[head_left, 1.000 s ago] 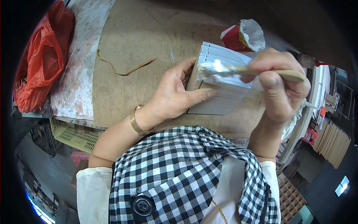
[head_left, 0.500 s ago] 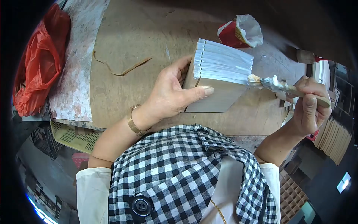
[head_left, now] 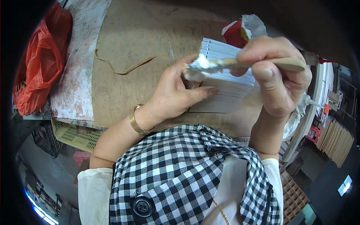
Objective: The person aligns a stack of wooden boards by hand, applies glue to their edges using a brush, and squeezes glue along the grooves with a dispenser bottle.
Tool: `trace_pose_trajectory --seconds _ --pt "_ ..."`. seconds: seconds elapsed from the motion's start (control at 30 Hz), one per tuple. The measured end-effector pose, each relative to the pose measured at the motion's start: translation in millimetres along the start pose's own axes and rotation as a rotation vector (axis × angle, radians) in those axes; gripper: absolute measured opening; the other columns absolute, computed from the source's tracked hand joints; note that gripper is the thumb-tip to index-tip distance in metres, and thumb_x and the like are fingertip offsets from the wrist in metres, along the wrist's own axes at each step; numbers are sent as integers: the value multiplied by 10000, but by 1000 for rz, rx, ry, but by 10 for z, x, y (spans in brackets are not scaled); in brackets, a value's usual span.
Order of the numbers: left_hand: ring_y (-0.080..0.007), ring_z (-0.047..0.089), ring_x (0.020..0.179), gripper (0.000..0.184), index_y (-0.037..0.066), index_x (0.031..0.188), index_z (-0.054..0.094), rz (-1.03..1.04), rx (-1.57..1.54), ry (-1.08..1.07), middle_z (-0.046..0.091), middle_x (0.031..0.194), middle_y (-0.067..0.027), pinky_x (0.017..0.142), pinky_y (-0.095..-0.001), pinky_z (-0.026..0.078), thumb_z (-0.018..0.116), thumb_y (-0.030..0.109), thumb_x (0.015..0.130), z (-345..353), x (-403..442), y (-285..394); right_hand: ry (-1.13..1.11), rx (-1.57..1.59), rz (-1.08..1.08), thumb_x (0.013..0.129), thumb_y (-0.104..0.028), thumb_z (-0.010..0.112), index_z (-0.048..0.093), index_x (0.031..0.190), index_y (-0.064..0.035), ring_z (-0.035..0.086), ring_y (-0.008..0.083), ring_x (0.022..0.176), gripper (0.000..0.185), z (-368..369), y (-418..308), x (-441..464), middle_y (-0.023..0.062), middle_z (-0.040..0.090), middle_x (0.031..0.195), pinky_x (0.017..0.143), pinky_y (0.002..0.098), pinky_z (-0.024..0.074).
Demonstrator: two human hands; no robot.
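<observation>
Brush [head_left: 215, 64] swung left over the stack [head_left: 225, 99] since the earlier frame, clasped in right hand [head_left: 279, 82]. Stack braced on worktop [head_left: 131, 37] by left hand [head_left: 176, 90], which could be smeared by white paste [head_left: 203, 61] if the edge is overrun.

Surface [head_left: 138, 33] left of centre: I'm seeing bare room running to the far edge, a thin strip [head_left: 140, 65] lying across it.
Left edge: a red bag [head_left: 41, 63] is blocking.
Toward near edge: left hand [head_left: 176, 93] and stack [head_left: 225, 104] are obstructing me.
Above stack: right hand [head_left: 277, 71] and brush [head_left: 208, 66] are closing the way down.
Toward far right corner: a red container [head_left: 234, 33] is sitting.
</observation>
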State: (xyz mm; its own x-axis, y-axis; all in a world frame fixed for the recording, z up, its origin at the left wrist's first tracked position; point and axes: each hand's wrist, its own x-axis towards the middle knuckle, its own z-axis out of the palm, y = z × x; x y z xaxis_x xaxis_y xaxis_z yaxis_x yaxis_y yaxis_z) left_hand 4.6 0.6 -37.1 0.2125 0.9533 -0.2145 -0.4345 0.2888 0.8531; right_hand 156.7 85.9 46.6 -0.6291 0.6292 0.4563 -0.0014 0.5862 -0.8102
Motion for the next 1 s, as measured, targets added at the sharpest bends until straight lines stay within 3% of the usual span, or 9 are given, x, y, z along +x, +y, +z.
trace_pose_trajectory --seconds 0.1,0.27,0.43,0.57,0.9,1.0 --pt "-198 554 937 561 -48 1172 448 -85 -23 -8 566 1061 -153 859 -286 433 702 22 677 -17 -16 27 40 129 -106 865 -126 472 552 934 57 526 189 519 212 67 57 90 149 577 774 506 254 460" --pt "-202 555 937 565 -53 1175 445 44 7 -23 566 1058 -159 858 -291 436 705 40 682 -11 18 -43 49 251 -66 901 -118 405 511 1008 52 552 209 596 227 -338 28 -47 166 572 828 521 261 474" --pt "-207 555 943 563 -58 1177 442 94 72 -13 563 1063 -167 860 -297 437 702 54 691 -6 24 -30 192 72 11 895 -112 433 531 973 53 554 208 632 207 -438 -64 -259 165 568 833 531 252 468" --pt "-212 554 950 572 -63 1186 433 79 74 -8 561 1069 -174 865 -300 435 700 63 696 9 13 11 348 -169 57 819 -114 599 621 805 33 544 130 503 150 -369 -108 -357 98 613 726 498 182 454" --pt "-216 543 971 595 -67 1204 414 28 70 -14 549 1087 -177 884 -305 423 698 59 696 8 16 17 452 -353 239 828 -75 576 618 812 38 546 137 536 122 -803 -325 -898 122 607 798 526 196 453" --pt "-218 541 975 597 -66 1205 414 17 50 -18 546 1092 -177 889 -307 419 699 58 696 6 11 -3 463 -290 167 830 -72 571 617 812 38 545 139 537 121 -810 -373 -840 129 604 810 522 197 451"
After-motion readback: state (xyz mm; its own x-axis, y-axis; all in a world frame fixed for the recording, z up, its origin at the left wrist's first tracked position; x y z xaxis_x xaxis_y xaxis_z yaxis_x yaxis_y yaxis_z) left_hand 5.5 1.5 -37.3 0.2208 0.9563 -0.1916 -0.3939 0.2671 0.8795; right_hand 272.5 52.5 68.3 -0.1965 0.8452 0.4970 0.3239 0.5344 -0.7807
